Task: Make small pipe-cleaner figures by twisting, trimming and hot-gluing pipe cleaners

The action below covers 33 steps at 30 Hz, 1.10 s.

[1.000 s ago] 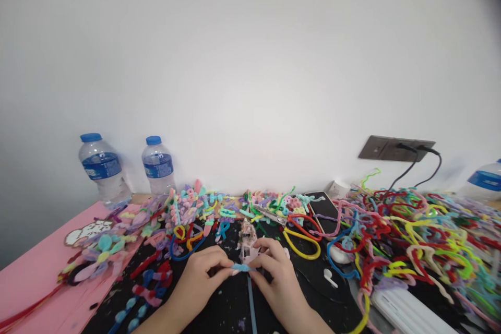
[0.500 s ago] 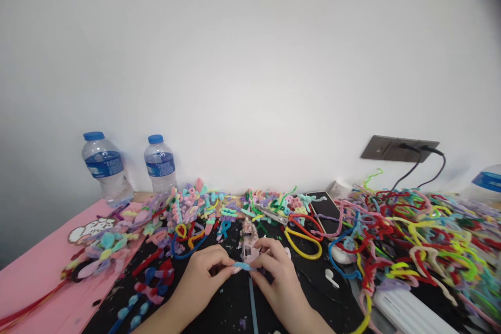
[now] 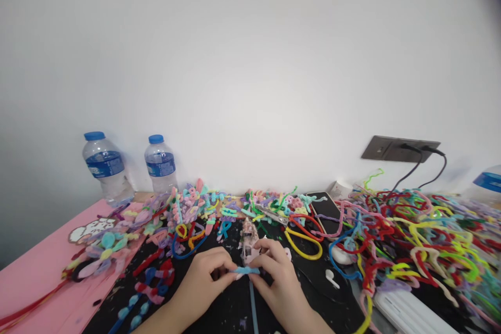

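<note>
A short light-blue fuzzy piece [image 3: 246,270] is stretched level between my hands, above the black mat [image 3: 213,305]. My left hand [image 3: 207,276] pinches its left end between thumb and forefinger. Its right end is pinched by my right hand [image 3: 276,276]. A thin blue-grey strip [image 3: 253,305] runs down from just beneath the piece toward the bottom edge. Right behind the fingers stands a pale pink object [image 3: 249,242], partly covered by my right hand.
Two water bottles [image 3: 159,164] [image 3: 105,167] stand by the wall at left. Colourful pipe cleaners [image 3: 426,240] heap at right, near a white device [image 3: 410,313], an earbud [image 3: 332,278] and a phone [image 3: 324,211]. Metal clippers [image 3: 272,215] lie behind my hands. A pink sheet [image 3: 35,261] lies left.
The light-blue piece sits slightly lower and more of it shows between my fingertips. Both hands have barely moved.
</note>
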Available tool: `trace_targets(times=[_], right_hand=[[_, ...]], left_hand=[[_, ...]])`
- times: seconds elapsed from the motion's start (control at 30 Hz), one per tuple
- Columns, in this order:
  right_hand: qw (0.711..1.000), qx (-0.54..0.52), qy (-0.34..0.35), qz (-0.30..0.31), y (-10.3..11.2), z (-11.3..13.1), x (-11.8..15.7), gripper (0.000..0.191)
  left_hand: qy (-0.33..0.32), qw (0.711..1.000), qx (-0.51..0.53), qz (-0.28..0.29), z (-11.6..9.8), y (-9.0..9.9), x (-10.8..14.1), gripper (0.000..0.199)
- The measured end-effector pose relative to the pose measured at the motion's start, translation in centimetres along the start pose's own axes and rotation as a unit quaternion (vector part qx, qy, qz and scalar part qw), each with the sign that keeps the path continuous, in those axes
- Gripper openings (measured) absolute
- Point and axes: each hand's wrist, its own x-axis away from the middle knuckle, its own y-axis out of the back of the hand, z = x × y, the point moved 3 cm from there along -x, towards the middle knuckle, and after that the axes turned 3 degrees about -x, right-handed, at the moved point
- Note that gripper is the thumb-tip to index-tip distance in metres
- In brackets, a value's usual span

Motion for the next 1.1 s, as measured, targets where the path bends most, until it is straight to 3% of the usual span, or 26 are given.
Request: trace_targets(times=[0.5, 0.9, 1.1], right_hand=[[1.000, 0.008, 0.010, 0.007, 0.12, 0.18, -0.08, 0.022], [1.000, 0.003, 0.007, 0.010, 0.11, 0.23, -0.26, 0.020], [1.000, -0.003, 0.016, 0.006, 0.13, 0.32, -0.07, 0.020]], left_hand=[[0.015, 1.000, -0.014, 0.006, 0.18, -0.15, -0.03, 0.017], [-0.003, 0.999, -0.037, 0.004, 0.15, -0.22, 0.19, 0.021], [-0.049, 0.998, -0.041, 0.022, -0.46, 0.38, 0.02, 0.010]])
